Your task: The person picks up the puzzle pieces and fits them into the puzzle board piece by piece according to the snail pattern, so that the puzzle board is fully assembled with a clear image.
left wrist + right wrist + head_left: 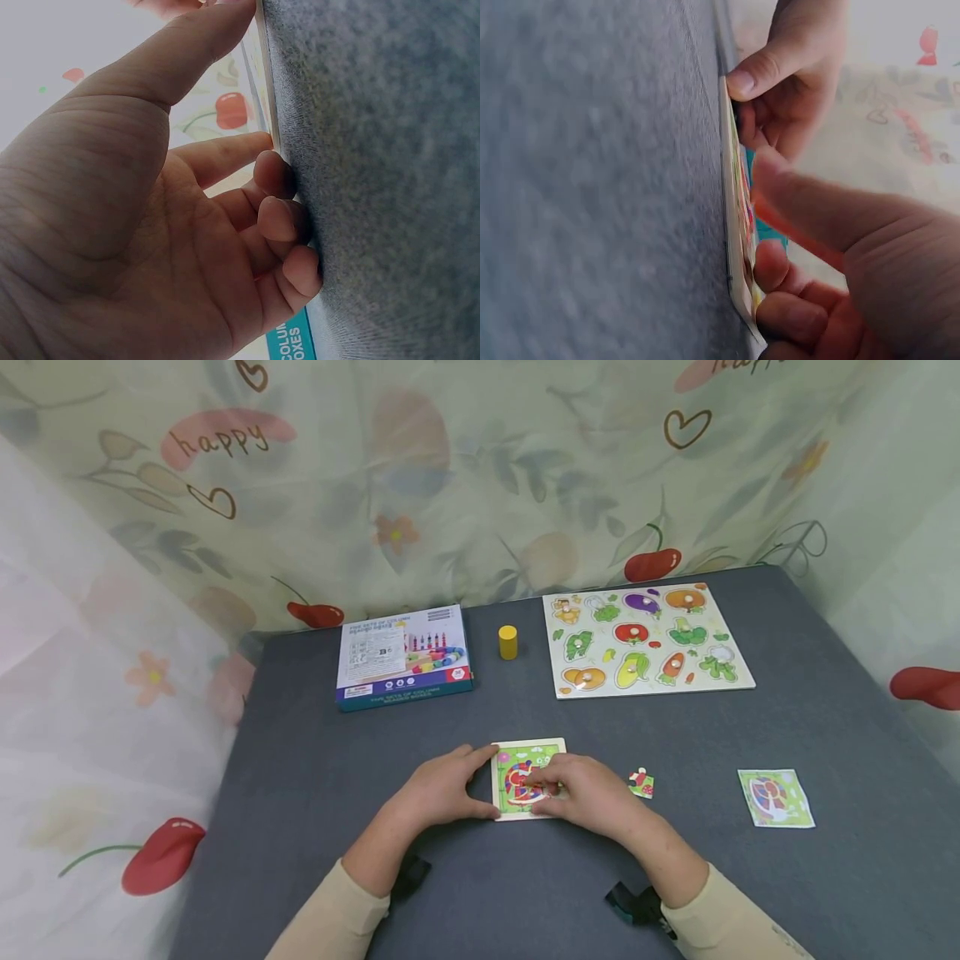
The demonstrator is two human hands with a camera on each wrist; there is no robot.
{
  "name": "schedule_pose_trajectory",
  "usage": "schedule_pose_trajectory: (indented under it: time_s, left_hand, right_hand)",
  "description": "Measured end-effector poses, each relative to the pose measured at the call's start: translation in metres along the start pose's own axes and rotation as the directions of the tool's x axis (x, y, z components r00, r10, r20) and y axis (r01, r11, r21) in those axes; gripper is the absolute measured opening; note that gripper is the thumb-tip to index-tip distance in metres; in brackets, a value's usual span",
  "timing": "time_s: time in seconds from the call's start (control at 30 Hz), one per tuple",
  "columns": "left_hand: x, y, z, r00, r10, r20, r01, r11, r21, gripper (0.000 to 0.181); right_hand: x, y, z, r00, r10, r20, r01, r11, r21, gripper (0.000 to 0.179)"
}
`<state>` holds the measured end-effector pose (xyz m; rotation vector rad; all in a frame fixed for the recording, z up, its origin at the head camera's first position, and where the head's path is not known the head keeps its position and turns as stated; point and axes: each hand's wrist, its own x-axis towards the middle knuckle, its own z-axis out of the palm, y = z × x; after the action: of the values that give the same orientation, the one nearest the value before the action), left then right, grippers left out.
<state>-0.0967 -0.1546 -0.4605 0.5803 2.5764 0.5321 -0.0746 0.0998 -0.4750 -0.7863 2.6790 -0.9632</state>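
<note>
A small jigsaw puzzle in a pale wooden frame (527,817) lies flat on the table, showing a red, colourful picture on green. My left hand (447,787) holds its left side, index finger at the far corner and thumb at the near one; the other fingers curl against the cloth in the left wrist view. Over the puzzle's right half, my right hand (588,793) has thumb and bent fingers down on a puzzle piece (748,214), largely hidden beneath them. One loose jigsaw piece (642,783), red, white and green, lies to the right of that hand.
Further right lies a square picture card (776,799). Along the back stand a boxed game (405,656), a yellow cylinder (507,642) and a vegetable puzzle board (648,641). Patterned curtains (480,485) close in the dark grey table (315,760).
</note>
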Motion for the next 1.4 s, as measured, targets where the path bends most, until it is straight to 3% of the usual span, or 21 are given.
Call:
schedule_pose_trajectory:
  time_s: [0.1,0.27,0.43,0.6,0.67,0.7,0.83,0.93,1.03,1.17,1.4]
  left_hand:
    - [0.0,0.0,-0.001,1.0,0.002,-0.003,-0.002,1.0,-0.001,0.095]
    - [-0.001,-0.001,-0.002,1.0,0.007,-0.01,-0.007,1.0,0.006,0.094]
    - [-0.001,-0.002,-0.002,1.0,0.0,-0.014,0.0,1.0,0.007,0.095]
    - [-0.001,-0.003,0.001,1.0,0.004,-0.013,-0.004,1.0,0.003,0.094]
    - [-0.001,-0.003,0.001,1.0,0.004,-0.014,-0.004,1.0,0.004,0.094]
    - [-0.001,-0.003,0.001,1.0,0.006,-0.015,-0.006,1.0,0.004,0.093]
    - [-0.001,-0.001,0.001,1.0,0.004,-0.011,-0.004,1.0,0.004,0.094]
    - [-0.001,0.0,0.0,1.0,0.006,-0.002,-0.006,1.0,0.002,0.094]
    - [0.0,0.0,0.0,1.0,0.006,0.001,-0.006,1.0,0.003,0.094]
    - [0.001,0.001,-0.002,1.0,0.006,-0.003,-0.006,1.0,0.006,0.094]
    - [-0.001,0.0,-0.001,1.0,0.016,-0.003,-0.016,1.0,-0.007,0.094]
  right_hand:
    - [0.0,0.001,0.002,0.999,-0.042,-0.013,0.042,0.998,-0.036,0.027]
    - [-0.001,0.0,0.002,0.992,-0.124,-0.028,0.117,0.974,-0.192,0.02]
    - [-0.001,-0.001,0.001,0.988,-0.151,-0.023,0.139,0.953,-0.268,0.021]
    - [-0.003,-0.003,0.003,0.964,-0.266,-0.025,0.23,0.875,-0.426,0.017]
    - [-0.003,-0.003,0.004,0.956,-0.29,-0.038,0.243,0.86,-0.448,0.016]
    - [-0.004,-0.001,0.005,0.956,-0.288,-0.048,0.24,0.868,-0.435,0.016]
    - [-0.003,0.008,0.008,0.975,-0.188,-0.114,0.156,0.956,-0.248,0.021]
    - [-0.002,0.015,0.01,0.978,-0.134,-0.163,0.117,0.987,-0.11,0.021]
    - [-0.001,0.018,0.01,0.973,-0.137,-0.184,0.125,0.989,-0.075,0.013]
    - [-0.001,0.016,0.008,0.973,-0.155,-0.169,0.136,0.984,-0.117,0.008]
    - [-0.004,0.01,0.008,0.983,-0.098,-0.152,0.084,0.992,-0.098,0.01]
